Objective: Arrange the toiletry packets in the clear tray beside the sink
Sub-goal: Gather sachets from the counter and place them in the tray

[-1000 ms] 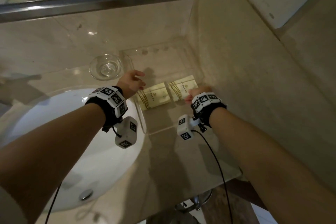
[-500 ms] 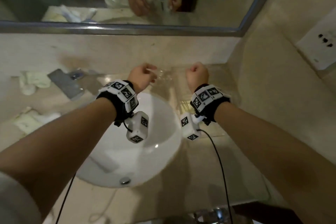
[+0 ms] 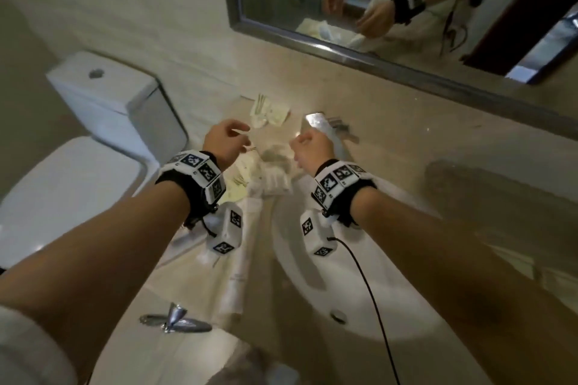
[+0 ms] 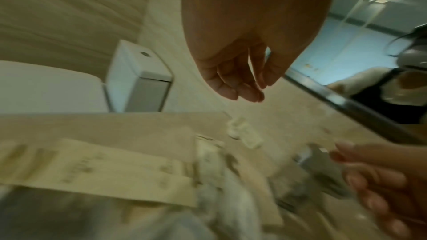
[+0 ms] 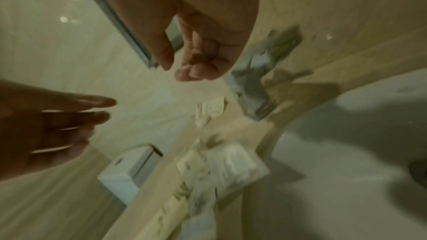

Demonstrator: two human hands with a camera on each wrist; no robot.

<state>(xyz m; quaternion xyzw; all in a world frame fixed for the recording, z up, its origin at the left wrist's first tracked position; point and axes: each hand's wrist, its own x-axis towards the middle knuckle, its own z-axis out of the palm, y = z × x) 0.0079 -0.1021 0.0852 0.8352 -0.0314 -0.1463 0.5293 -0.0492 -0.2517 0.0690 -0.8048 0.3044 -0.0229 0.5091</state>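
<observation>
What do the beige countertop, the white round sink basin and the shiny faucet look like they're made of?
Beige countertop: polished stone, perhaps marble, judging by faint veining and glossy highlights. White round sink basin: glazed ceramic by its smooth, uniform sheen. Shiny faucet: chromed metal, mirror-bright on top; blur leaves the details open.

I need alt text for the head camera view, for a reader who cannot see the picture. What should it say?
Two bare hands, the left hand and the right hand, both empty, hover over a loose pile of toiletry packets on a beige counter left of a white sink. Behind are a chrome tap, a mirror and, at left, a toilet.
</observation>
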